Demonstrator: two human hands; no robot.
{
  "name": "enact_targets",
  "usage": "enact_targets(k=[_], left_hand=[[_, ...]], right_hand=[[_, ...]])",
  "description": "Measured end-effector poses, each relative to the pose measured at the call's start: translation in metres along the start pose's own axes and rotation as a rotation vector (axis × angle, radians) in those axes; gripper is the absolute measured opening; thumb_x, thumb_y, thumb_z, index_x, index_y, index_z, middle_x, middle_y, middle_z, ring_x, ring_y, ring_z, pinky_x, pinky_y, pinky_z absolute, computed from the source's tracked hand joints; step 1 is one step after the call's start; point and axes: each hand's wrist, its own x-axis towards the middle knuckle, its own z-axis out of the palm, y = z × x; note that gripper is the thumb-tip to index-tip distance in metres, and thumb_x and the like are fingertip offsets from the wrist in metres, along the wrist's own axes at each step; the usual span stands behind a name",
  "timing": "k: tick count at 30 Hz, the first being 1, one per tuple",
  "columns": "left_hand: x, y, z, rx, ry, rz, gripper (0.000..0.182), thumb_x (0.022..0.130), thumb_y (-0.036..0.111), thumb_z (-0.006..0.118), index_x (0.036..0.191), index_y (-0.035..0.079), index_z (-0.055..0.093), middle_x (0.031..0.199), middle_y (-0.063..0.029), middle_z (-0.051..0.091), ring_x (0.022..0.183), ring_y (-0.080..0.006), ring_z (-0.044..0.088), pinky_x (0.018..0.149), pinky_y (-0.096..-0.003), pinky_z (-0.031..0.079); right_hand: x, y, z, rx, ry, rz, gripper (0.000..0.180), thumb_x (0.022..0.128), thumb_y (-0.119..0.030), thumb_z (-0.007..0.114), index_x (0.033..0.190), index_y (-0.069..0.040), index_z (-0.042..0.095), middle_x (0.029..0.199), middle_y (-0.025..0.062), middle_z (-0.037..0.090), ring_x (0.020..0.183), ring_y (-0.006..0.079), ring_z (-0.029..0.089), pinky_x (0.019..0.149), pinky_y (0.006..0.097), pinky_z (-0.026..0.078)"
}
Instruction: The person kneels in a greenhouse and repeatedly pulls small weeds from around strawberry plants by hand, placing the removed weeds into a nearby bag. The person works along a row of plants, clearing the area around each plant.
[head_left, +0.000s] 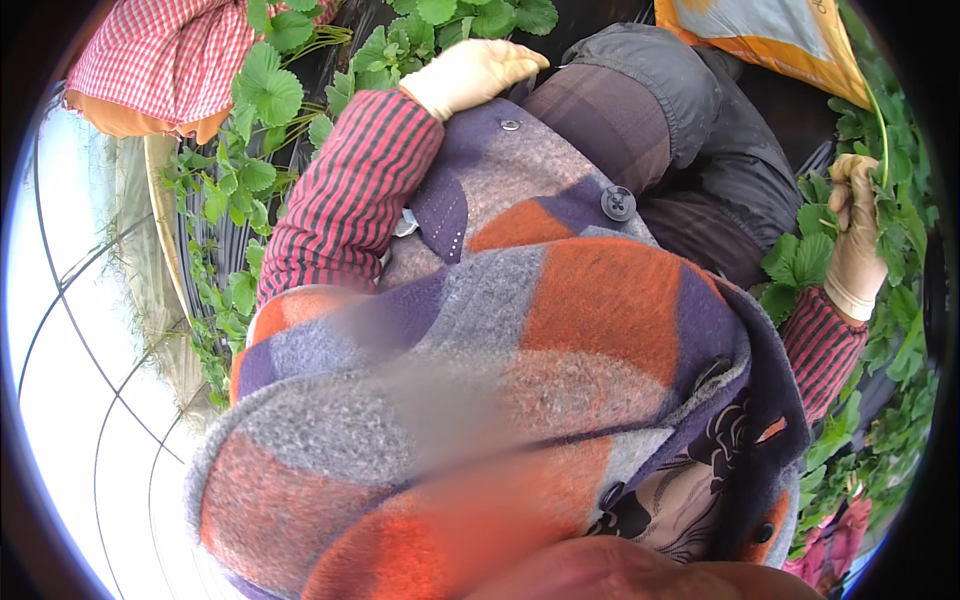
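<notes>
My left hand (480, 73), in a pale glove, is beside my lap at the hem of the patterned wool coat (600, 300). Its fingers lie close together and point to the right; their undersides are hidden. On the far right, my right hand (856, 206), gloved as well, has its fingers curled among the leaves of strawberry-like plants (806, 259). A long green stem (879, 127) runs down beside its fingers; whether it holds the stem or a leaf cannot be made out.
More leafy plants (270, 90) grow through black plastic film (360, 45) at the upper left. An orange and white bag (780, 45) lies beyond my knees. Red-checked cloth (165, 60) is at the upper left. Pink clothing (832, 544) shows at the lower right. Netting or film with dark lines (67, 285) stands left.
</notes>
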Motion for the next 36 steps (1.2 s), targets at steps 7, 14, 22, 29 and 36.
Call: enact_targets(k=[7,14,22,29,36], left_hand=[[-0.012,-0.052,0.053,-0.825,-0.184,-0.332,0.060,0.105,0.043,0.045,0.151,0.004,0.040,0.153,-0.0099,0.044,0.142,-0.0191,0.039,0.121,-0.0325,0.024],[-0.070,-0.040,0.069,-1.105,-0.106,-0.398,0.048,0.104,0.041,0.052,0.132,0.002,0.060,0.125,-0.0044,0.065,0.107,-0.0102,0.061,0.095,-0.0283,0.051],[-0.098,-0.144,-0.045,-0.600,0.507,-0.416,0.052,0.103,0.035,0.050,0.145,0.004,0.049,0.144,-0.0136,0.054,0.135,-0.0251,0.049,0.111,-0.0382,0.036],[-0.098,-0.160,-0.078,-0.535,0.368,-0.212,0.042,0.101,0.033,0.055,0.131,0.005,0.063,0.132,-0.0101,0.065,0.124,-0.0219,0.058,0.109,-0.0365,0.038],[-0.120,-0.162,-0.046,0.562,0.022,-0.450,0.025,0.091,0.023,0.065,0.112,0.016,0.074,0.108,-0.0109,0.074,0.099,-0.0266,0.069,0.089,-0.0354,0.053]], right_hand=[[-0.018,-0.024,0.043,0.025,-0.020,-0.058,0.019,0.099,-0.020,0.061,0.087,-0.006,0.063,0.080,0.0003,0.061,0.057,0.0020,0.043,0.049,0.0181,0.027],[-0.020,-0.024,0.051,0.025,-0.043,-0.009,0.020,0.098,-0.024,0.063,0.087,-0.008,0.063,0.078,-0.0004,0.060,0.057,0.0019,0.044,0.049,0.0181,0.025],[-0.033,0.013,0.080,0.019,-0.014,-0.065,0.019,0.100,-0.020,0.061,0.088,-0.005,0.065,0.080,0.0010,0.062,0.056,0.0016,0.041,0.051,0.0186,0.027],[-0.047,0.034,0.071,0.021,0.069,0.066,0.022,0.101,-0.024,0.060,0.090,-0.006,0.066,0.078,-0.0021,0.059,0.059,0.0019,0.040,0.055,0.0185,0.027],[-0.055,0.041,0.078,0.007,0.085,0.090,0.020,0.099,-0.025,0.063,0.092,-0.007,0.067,0.077,-0.0013,0.061,0.057,0.0017,0.043,0.052,0.0186,0.028]])
